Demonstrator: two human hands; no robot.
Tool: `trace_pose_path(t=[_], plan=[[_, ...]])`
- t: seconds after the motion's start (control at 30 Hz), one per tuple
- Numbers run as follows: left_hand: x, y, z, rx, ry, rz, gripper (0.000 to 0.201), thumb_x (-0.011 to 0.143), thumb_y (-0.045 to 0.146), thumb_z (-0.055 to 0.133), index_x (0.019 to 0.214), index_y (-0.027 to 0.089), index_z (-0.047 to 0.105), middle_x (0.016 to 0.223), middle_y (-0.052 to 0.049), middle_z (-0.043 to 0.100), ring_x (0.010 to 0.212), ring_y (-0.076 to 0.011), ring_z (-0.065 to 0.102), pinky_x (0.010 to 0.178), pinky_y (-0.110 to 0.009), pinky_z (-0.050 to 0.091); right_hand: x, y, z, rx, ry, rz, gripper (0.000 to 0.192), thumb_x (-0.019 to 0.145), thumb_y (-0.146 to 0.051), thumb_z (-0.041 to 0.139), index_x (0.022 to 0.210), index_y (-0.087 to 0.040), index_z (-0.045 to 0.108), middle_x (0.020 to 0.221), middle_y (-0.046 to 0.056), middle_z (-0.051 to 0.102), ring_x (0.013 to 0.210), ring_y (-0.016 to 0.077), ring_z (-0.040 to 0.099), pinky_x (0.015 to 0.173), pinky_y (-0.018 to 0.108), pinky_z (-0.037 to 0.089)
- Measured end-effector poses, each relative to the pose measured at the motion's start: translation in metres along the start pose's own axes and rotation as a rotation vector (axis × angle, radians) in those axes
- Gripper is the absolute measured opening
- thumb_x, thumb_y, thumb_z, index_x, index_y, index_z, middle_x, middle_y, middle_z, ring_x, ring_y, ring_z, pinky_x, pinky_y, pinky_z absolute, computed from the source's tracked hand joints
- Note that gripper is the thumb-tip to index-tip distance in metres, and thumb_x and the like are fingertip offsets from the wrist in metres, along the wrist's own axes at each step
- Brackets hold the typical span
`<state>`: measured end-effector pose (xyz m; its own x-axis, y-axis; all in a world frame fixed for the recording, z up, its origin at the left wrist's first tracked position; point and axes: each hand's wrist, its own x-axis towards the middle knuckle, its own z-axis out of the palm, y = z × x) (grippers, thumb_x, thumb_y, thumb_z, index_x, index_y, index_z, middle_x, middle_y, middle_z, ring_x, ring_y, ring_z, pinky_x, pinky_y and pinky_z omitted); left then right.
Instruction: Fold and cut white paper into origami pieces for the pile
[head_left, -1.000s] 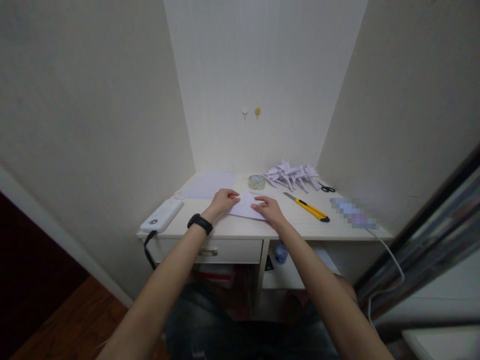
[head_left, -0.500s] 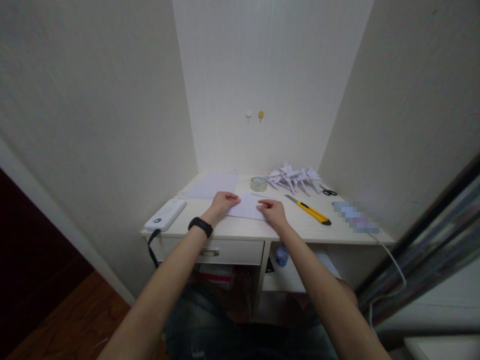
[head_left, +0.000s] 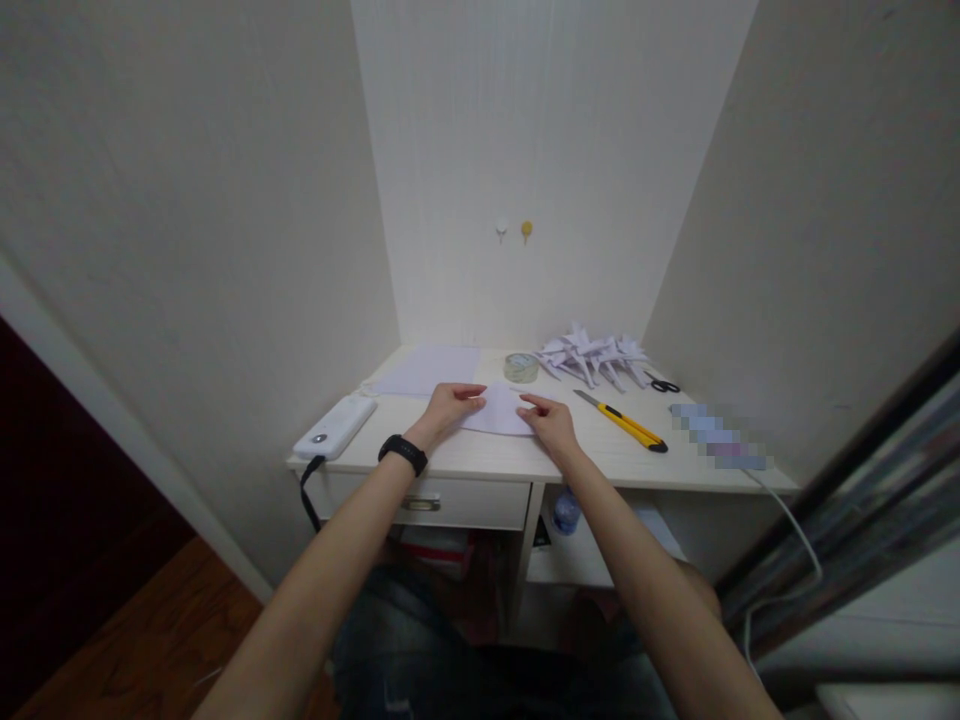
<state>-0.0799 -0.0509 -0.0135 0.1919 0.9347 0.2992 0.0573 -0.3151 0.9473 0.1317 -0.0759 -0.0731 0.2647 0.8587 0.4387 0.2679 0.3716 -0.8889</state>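
Note:
A white sheet of paper [head_left: 499, 412] lies near the front middle of the desk, between my two hands. My left hand [head_left: 455, 405], with a black band on its wrist, pinches the paper's left side between thumb and fingers. On the other side, my right hand [head_left: 547, 418] grips the right side the same way. The sheet bows up a little between them. Behind it stands a roll of clear tape [head_left: 521, 368]. A yellow utility knife [head_left: 626, 424], blade out, lies to the right of my right hand.
A pile of folded paper pieces [head_left: 592, 357] sits at the back right, beside black scissors [head_left: 663, 384]. More flat paper [head_left: 427, 370] lies back left. A white power bank [head_left: 335, 428] with a black cable is at the left edge. A blurred-out device [head_left: 716, 437] with a white cord lies right.
The paper between my hands now looks more bowed and narrower than before. Both hands hold nearly the same place; the whole view has shifted slightly.

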Motion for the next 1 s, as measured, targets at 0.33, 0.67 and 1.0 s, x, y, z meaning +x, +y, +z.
trace_pose_path(t=[0.33,0.67,1.0], plan=[[0.004,0.002,0.003,0.039,0.007,0.008,0.024,0.064,0.019,0.083,0.086,0.012,0.078,0.093,-0.013,0.077,0.083,-0.0204,0.069,0.087,-0.037,0.053,0.001,0.004,-0.001,-0.051,0.011,0.003,0.038,0.072,-0.037,0.069,0.103,-0.016,0.078,0.087,0.008,0.078,0.076,0.021,0.066,0.072,0.032,0.049],[0.008,0.0,0.001,0.075,-0.047,0.078,0.041,0.063,0.024,0.084,0.101,0.012,0.074,0.079,-0.006,0.074,0.072,-0.0161,0.066,0.077,-0.032,0.053,0.002,0.005,-0.001,-0.035,0.014,-0.002,0.034,0.073,-0.039,0.07,0.099,-0.019,0.079,0.1,0.01,0.078,0.094,0.0258,0.07,0.087,0.038,0.053],[0.015,-0.009,-0.004,0.112,0.102,0.065,0.017,0.069,0.02,0.078,0.084,0.012,0.076,0.084,-0.009,0.075,0.075,-0.0173,0.066,0.076,-0.032,0.053,-0.001,-0.005,-0.002,-0.013,-0.056,0.022,0.041,0.059,-0.039,0.081,0.093,-0.017,0.078,0.097,0.01,0.077,0.093,0.0279,0.069,0.087,0.04,0.052]])
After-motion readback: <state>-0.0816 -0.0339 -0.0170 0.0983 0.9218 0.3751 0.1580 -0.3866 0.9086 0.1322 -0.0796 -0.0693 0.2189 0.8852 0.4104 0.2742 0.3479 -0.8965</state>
